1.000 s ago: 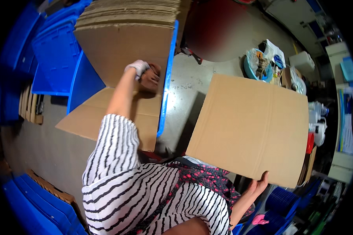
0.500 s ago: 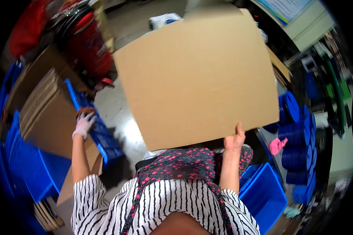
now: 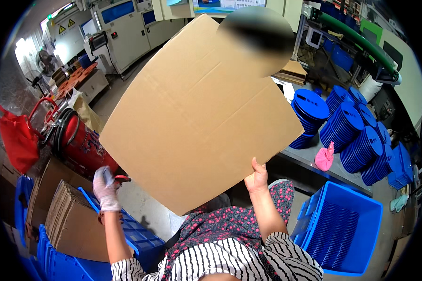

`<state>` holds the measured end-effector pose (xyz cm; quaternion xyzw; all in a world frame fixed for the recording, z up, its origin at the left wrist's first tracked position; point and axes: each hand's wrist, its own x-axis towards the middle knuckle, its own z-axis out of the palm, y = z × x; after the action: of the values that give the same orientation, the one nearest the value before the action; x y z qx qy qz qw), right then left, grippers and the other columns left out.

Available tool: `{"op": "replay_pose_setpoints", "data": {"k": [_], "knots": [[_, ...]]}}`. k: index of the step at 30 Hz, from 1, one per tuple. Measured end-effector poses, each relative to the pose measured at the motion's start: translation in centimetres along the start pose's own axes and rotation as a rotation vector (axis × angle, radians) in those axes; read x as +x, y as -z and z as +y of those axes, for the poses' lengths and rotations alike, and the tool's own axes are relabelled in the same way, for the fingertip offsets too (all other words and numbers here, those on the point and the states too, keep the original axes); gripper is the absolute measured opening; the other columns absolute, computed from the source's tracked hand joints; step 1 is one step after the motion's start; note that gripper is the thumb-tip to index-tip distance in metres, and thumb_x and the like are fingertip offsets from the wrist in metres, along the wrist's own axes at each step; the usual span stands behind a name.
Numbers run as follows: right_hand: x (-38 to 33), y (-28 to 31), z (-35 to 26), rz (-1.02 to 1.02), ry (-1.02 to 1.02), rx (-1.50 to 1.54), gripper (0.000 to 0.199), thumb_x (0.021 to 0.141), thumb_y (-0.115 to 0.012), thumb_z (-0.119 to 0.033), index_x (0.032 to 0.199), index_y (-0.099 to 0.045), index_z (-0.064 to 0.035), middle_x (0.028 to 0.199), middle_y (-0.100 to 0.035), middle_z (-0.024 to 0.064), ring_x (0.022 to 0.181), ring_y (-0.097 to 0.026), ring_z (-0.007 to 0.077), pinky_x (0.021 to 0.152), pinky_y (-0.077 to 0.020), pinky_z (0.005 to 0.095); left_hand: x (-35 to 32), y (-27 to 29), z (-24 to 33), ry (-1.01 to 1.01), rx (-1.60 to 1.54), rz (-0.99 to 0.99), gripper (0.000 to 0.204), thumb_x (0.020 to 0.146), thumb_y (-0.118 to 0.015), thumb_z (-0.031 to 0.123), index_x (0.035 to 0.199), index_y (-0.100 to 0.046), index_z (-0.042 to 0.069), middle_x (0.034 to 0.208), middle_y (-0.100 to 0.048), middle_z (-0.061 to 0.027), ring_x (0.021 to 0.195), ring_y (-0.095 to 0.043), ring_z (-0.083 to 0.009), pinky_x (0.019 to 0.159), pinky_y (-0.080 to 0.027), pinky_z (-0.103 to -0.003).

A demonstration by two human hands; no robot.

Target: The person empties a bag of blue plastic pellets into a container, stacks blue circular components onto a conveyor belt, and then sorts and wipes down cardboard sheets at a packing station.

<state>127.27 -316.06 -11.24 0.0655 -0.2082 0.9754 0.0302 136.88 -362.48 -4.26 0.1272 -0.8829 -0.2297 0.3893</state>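
Observation:
A large flat cardboard sheet [image 3: 197, 117] with faint crease lines is tilted in front of me. My right hand [image 3: 257, 177] is bare and grips its lower right edge, thumb on the near face and the other fingers hidden behind. My left hand [image 3: 106, 189] wears a pale glove with greyish fingertips. It is raised beside the sheet's lower left edge, apart from it, its fingers loosely stretched and somewhat blurred, with nothing seen in them. Below it are a blue crate [image 3: 143, 239] and a stack of cardboard sheets [image 3: 72, 215].
To the right, stacks of round blue discs [image 3: 341, 124] and a pink knotted bag [image 3: 324, 158] stand on a low table. A blue bin [image 3: 368, 234] with blue discs inside is at lower right. A red fire extinguisher [image 3: 82, 143] stands left. Machines [image 3: 126, 35] line the back.
My left hand has lifted off the blue crate's rim toward the sheet. The cardboard has turned cornerwise, still in my right hand. My view has swung up, showing more of the room.

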Motion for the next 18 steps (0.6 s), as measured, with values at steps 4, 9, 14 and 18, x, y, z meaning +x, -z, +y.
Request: {"op": "replay_pose_setpoints", "data": {"k": [4, 9, 14, 18], "knots": [[-1.2, -1.0, 1.6, 0.012, -0.027, -0.038, 0.049, 0.09, -0.058, -0.008, 0.136, -0.041, -0.0048, 0.136, -0.048, 0.0097, 0.126, -0.046, 0.0273, 0.107, -0.037, 0.0429, 4.0, -7.7, 21.7, -0.789, -0.033, -0.154, 0.045, 0.08, -0.063, 0.027, 0.121, -0.059, 0.008, 0.127, -0.057, -0.0145, 0.12, -0.05, -0.0347, 0.106, -0.034, -0.05], [-6.3, -2.7, 4.7, 0.048, -0.189, -0.182, 0.047, 0.088, -0.057, -0.002, 0.134, -0.043, -0.0031, 0.13, -0.052, 0.0083, 0.121, -0.049, 0.024, 0.104, -0.0389, 0.0399, 8.4, -11.3, 29.6, -1.117, 0.128, -0.377, 0.05, 0.087, -0.054, 0.039, 0.131, -0.052, 0.014, 0.139, -0.048, -0.0097, 0.132, -0.039, -0.0315, 0.111, -0.024, -0.052], [-10.6, -2.5, 6.8, -0.001, -0.411, -0.21, 0.038, 0.088, -0.06, -0.002, 0.124, -0.051, 0.0007, 0.121, -0.058, 0.0106, 0.113, -0.055, 0.0253, 0.099, -0.0436, 0.0422, 21.2, -13.5, 15.6, -0.439, 0.411, -0.088, 0.043, 0.093, -0.038, 0.04, 0.128, -0.053, 0.019, 0.144, -0.043, -0.0076, 0.138, -0.029, -0.0357, 0.112, -0.013, -0.057], [-9.3, -1.6, 6.8, 0.072, -0.445, -0.254, 0.033, 0.086, -0.062, 0.002, 0.118, -0.056, 0.0035, 0.114, -0.062, 0.0117, 0.104, -0.06, 0.023, 0.092, -0.0482, 0.0392, 10.8, -15.7, 24.2, -1.062, 0.01, -0.403, 0.033, 0.082, -0.054, 0.027, 0.107, -0.062, 0.007, 0.118, -0.059, -0.016, 0.122, -0.046, -0.0343, 0.11, -0.024, -0.05]]}}
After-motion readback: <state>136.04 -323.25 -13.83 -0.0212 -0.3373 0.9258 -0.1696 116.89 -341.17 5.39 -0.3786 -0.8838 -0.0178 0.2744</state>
